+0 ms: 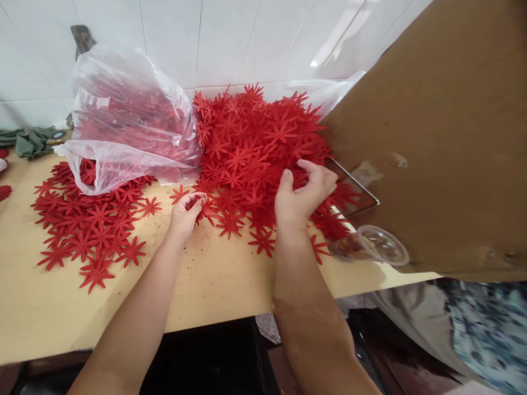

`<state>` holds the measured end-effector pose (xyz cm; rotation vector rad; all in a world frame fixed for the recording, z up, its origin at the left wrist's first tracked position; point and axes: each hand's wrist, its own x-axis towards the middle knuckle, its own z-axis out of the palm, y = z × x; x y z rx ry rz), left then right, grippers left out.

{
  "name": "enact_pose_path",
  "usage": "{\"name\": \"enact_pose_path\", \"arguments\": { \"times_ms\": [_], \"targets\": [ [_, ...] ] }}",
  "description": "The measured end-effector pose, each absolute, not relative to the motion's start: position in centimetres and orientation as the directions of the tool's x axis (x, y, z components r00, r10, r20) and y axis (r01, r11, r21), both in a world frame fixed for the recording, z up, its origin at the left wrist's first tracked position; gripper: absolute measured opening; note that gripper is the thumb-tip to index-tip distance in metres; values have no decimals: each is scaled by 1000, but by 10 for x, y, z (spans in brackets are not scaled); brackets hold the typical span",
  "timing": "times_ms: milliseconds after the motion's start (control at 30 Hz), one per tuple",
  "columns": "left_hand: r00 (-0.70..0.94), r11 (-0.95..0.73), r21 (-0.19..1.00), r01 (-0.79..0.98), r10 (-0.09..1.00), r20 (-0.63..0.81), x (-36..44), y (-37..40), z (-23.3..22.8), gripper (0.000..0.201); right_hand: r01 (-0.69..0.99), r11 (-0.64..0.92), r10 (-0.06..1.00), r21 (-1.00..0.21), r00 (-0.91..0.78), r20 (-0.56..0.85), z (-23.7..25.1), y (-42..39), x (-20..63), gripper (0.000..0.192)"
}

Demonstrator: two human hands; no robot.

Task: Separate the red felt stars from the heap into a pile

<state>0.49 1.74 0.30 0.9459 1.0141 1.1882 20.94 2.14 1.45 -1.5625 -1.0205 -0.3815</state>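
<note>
While big pile of red flower cutouts (255, 148) is sitting on worktop (214, 280) by wall, left hand (186, 215) is pinching one flower at pile's edge; right hand (302, 192) is curling half-shut into pile, picking. Plastic bag (127, 120) is holding more.

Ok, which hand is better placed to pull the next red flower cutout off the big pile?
Probably the right hand: its fingers already rest on the big pile. The left hand pinches a cutout at the pile's edge.
</note>
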Motion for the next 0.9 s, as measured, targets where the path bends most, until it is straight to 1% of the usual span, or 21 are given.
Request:
{"name": "enact_pose_path", "arguments": {
  "times_ms": [33,67,100,133,167,233,267,333,367,433,500,600,700,767,833,900],
  "targets": [
    [81,132,951,-280,990,-114,5,17,3,21,802,26,373,-597,546,750,16,20,208,32],
    [76,131,948,-290,991,-113,5,17,3,21,818,31,376,-575,523,765,18,18,203,36],
    [74,130,945,-301,991,-113,5,17,3,21,818,74,413,-571,496,764,19,16,196,37],
    [73,133,942,-310,991,-116,5,17,4,21,795,148,488,-588,459,743,20,14,186,35],
    [72,137,939,-316,990,-120,5,17,4,22,743,236,591,-626,402,699,20,12,174,34],
    [70,141,933,-330,990,-125,4,17,5,22,569,366,804,-737,206,558,18,9,150,32],
    [66,140,932,-336,990,-125,4,17,5,22,486,384,871,-785,89,482,16,8,140,32],
    [46,123,935,-333,992,-114,4,16,6,20,376,364,928,-852,-71,365,11,7,127,27],
    [35,111,940,-321,994,-105,4,16,7,19,339,344,939,-876,-100,330,8,8,124,23],
    [27,96,955,-282,995,-92,5,15,7,18,264,306,952,-915,-69,298,6,10,126,16],
    [36,103,961,-256,995,-97,5,15,8,19,201,292,953,-935,21,302,6,14,133,14],
    [28,130,955,-265,991,-127,5,15,8,19,148,281,934,-948,186,306,8,19,144,14],
    [0,146,943,-300,988,-153,2,17,8,19,95,239,912,-966,321,257,8,22,151,18],
    [14,173,930,-324,984,-179,1,17,8,19,105,232,893,-967,370,255,8,23,153,21],
    [46,211,914,-346,977,-208,0,18,8,20,140,246,867,-959,410,283,7,24,155,22],
    [84,243,895,-373,970,-228,0,18,8,28,197,271,817,-942,470,333,7,25,159,20]
  ]
}}
